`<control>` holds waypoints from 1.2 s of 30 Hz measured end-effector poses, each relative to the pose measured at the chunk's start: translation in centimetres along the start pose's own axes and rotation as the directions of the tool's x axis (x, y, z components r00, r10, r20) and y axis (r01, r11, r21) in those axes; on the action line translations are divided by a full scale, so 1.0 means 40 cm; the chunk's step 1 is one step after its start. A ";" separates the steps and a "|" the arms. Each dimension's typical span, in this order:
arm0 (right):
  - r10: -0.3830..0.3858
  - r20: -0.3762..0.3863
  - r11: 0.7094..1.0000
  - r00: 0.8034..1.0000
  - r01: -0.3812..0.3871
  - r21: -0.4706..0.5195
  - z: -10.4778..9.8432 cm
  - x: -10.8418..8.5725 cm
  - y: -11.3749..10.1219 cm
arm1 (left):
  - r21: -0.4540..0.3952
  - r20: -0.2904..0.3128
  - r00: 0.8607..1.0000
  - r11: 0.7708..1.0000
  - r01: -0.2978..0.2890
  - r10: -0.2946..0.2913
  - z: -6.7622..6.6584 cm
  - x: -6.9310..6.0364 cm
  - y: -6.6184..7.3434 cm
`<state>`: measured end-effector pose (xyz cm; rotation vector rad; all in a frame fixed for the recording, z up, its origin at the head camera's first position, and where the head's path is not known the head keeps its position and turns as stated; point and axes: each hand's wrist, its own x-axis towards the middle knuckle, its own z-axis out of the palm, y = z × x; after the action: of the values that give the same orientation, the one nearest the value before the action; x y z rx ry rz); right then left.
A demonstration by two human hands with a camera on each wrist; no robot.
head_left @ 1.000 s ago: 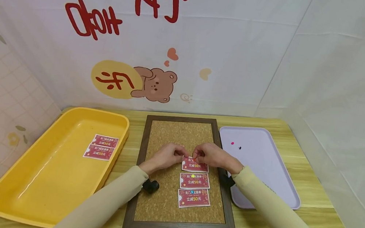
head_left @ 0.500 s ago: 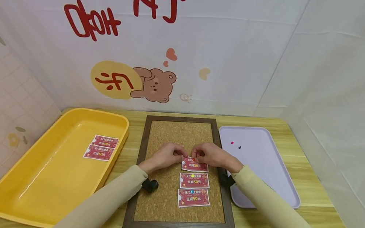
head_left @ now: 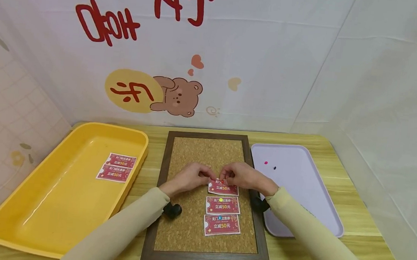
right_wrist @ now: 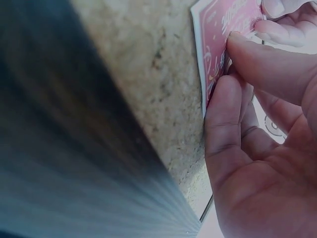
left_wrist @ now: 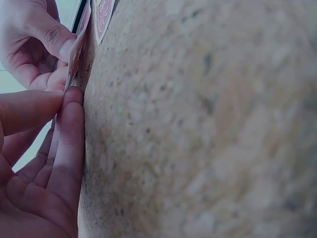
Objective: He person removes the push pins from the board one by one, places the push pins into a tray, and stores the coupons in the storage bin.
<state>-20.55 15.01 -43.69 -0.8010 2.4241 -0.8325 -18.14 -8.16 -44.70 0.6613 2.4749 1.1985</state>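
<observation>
In the head view, the topmost red-and-white coupon (head_left: 223, 188) lies against the cork board (head_left: 191, 153). My left hand (head_left: 193, 176) pinches its upper left corner between thumb and finger; the left wrist view shows the paper edge (left_wrist: 74, 57) there, tilted off the cork. At the coupon's upper edge my right hand (head_left: 243, 177) pinches a small red push pin (head_left: 222, 182), mostly hidden by the fingers. Below are two more coupons, the middle coupon (head_left: 222, 206) with a yellow pin (head_left: 220, 200) and the lowest coupon (head_left: 222, 226) with a blue pin (head_left: 219, 218).
A yellow tray (head_left: 55, 199) at the left holds two coupons (head_left: 115, 173). On the right, a lilac tray (head_left: 298, 180) bears a pink pin (head_left: 266, 162), a black pin (head_left: 274, 168) and small green bits partly behind the right sleeve. A dark wooden frame (head_left: 203, 258) edges the board.
Both hands stay at the top coupon's upper edge, with barely any movement. The whole view shifts slightly.
</observation>
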 end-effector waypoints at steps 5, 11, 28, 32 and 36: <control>0.005 0.002 1.000 1.000 -0.005 0.007 0.000 0.003 0.003 | -0.009 -0.003 1.000 1.000 0.017 -0.017 -0.001 -0.002 0.000; -0.011 0.006 1.000 1.000 0.011 0.011 0.000 0.003 0.003 | -0.011 -0.010 1.000 1.000 0.019 -0.019 0.000 -0.005 0.001; -0.053 0.005 0.998 0.999 0.053 0.021 -0.002 -0.005 0.005 | 0.014 -0.023 0.999 1.000 0.022 -0.022 0.004 -0.004 0.003; -0.054 0.001 0.998 0.999 0.054 0.019 -0.001 -0.007 0.007 | 0.015 -0.021 1.000 1.000 0.018 -0.017 0.003 -0.005 0.006; -0.057 -0.004 0.998 0.998 0.057 0.011 -0.002 -0.008 0.005 | 0.020 -0.020 1.000 1.000 0.019 -0.019 0.003 -0.006 0.010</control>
<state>-20.44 15.41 -43.69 -0.8682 2.4081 -0.8693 -17.77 -8.02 -44.45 0.6327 2.5073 1.1797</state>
